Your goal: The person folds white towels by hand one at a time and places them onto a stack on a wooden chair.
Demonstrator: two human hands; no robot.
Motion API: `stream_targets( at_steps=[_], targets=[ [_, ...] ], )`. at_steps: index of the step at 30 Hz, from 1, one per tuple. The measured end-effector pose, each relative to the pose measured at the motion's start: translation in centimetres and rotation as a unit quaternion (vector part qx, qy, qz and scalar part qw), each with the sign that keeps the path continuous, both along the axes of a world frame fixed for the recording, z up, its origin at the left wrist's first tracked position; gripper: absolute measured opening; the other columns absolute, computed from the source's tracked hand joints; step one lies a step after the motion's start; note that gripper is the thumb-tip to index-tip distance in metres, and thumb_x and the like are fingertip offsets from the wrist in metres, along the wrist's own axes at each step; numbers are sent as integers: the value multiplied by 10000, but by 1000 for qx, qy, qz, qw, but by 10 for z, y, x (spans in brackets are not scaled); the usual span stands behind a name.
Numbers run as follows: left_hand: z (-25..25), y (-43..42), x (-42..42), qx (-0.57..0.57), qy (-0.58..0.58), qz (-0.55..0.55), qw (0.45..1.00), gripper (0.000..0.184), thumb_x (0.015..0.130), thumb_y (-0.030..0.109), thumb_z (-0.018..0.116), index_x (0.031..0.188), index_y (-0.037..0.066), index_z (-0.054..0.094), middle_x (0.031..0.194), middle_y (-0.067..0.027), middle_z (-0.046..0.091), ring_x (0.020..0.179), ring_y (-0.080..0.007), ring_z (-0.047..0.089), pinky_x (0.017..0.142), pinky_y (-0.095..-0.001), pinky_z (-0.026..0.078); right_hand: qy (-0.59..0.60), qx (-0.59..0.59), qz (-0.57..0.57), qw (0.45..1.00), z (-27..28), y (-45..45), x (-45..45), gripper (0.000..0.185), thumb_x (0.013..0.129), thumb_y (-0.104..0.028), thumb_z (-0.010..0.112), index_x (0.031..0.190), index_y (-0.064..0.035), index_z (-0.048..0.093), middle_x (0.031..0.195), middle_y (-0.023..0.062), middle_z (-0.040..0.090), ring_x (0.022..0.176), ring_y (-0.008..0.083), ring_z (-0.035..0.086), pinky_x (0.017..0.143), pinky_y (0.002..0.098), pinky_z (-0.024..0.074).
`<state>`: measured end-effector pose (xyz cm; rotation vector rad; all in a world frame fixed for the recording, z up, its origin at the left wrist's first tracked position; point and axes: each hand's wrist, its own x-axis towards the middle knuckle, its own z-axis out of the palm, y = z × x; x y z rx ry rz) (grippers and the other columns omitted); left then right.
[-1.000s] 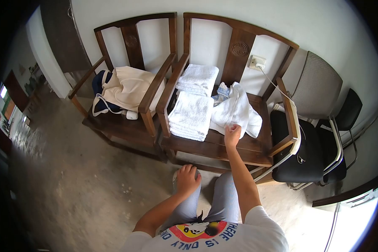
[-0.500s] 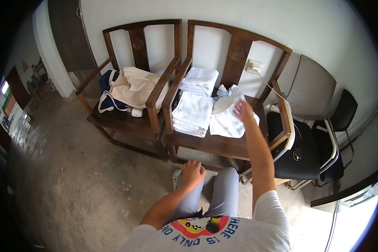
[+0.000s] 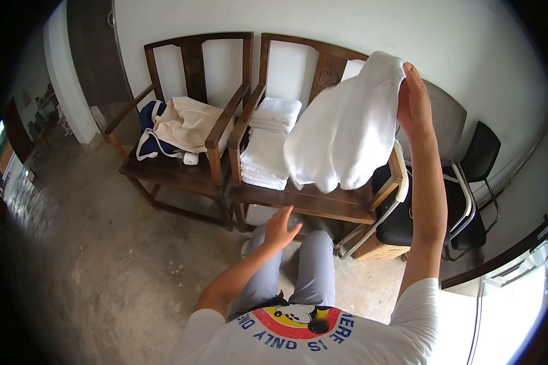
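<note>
A white cloth (image 3: 347, 128) hangs in the air from my right hand (image 3: 415, 100), whose fingers are closed on its upper right edge. The cloth hangs over the right part of a dark wooden chair (image 3: 323, 204) and hides much of its seat. Left of it on that seat lie two stacks of folded white towels, a back stack (image 3: 276, 114) and a front stack (image 3: 263, 159). My left hand (image 3: 281, 230) is raised just above my knee, fingers apart and holding nothing.
A second wooden chair (image 3: 173, 173) at the left holds a beige cloth (image 3: 192, 125) and a dark blue item (image 3: 147, 118). Black chairs (image 3: 402, 225) with metal frames stand at the right, beside a cardboard box (image 3: 380, 248).
My right hand has lifted the white cloth off the seat, up and to the right. My left hand has risen from my knee, its fingers now spread.
</note>
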<state>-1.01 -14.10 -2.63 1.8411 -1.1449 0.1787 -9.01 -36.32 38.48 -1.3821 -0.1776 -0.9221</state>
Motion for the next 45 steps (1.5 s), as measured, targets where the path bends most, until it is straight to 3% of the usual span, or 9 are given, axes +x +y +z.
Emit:
stream_targets(
  at_steps=[5,13,15,18,22,26,33,39,45],
  targets=[
    [56,-38,-6,-27,596,-199,777,845,860,491,603,1471,112,160,1362,-135,402,1197,-291,470,949,-458,413,34,91,-51,994,-6,40,-25,232,937,-241,492,1024,-47,586,943,65,635,868,153,608,803,315,504],
    [15,-30,3,-193,747,-335,541,549,913,560,420,1282,154,427,1325,-93,436,1157,-274,479,947,-483,414,97,106,26,989,-56,39,-98,305,935,-241,481,1069,0,611,961,96,657,858,181,650,780,308,528],
    [30,-14,3,-269,778,-308,477,644,883,659,363,1261,145,445,1276,-128,469,1146,-324,487,959,-511,409,54,137,-141,979,-85,53,-128,333,935,-260,465,1071,23,580,920,75,635,768,159,631,686,276,515],
    [38,1,9,-369,786,-324,375,809,811,772,326,1292,125,402,1249,-177,480,1120,-386,494,946,-540,416,-51,17,64,997,-120,57,-173,236,960,-239,403,908,-13,452,656,92,589,463,148,538,417,236,431],
    [57,2,34,-293,793,-323,425,823,832,741,350,1325,84,407,1283,-162,477,1184,-348,472,979,-531,401,-78,55,205,974,-156,64,-200,226,970,-283,401,834,-113,338,398,17,388,273,63,269,266,207,198],
    [61,-34,48,-148,768,-253,569,591,905,518,478,1283,65,464,1201,-126,569,1142,-241,538,945,-432,453,-46,117,103,987,-192,79,-214,192,963,-248,398,834,-116,345,400,10,370,303,52,226,284,216,163],
    [-67,-91,125,-131,818,-49,557,207,879,128,564,1049,12,581,944,-80,650,845,-191,646,714,-307,549,-28,185,-56,981,-211,65,-251,221,942,-273,388,808,-109,325,425,36,378,321,99,279,304,236,214],
    [93,-40,109,-296,672,-160,660,182,858,103,591,1021,21,590,926,-83,661,813,-189,650,727,-325,550,39,214,-388,896,-202,-6,-287,241,903,-318,539,988,-92,538,797,8,558,752,121,570,659,260,461],
    [162,107,132,-439,549,-169,691,206,884,135,579,1058,25,581,1043,-68,633,1022,-194,584,880,-332,479,24,98,-286,953,-221,-19,-357,204,935,-260,544,1012,-75,502,930,39,579,871,144,572,809,312,468]
  ],
)
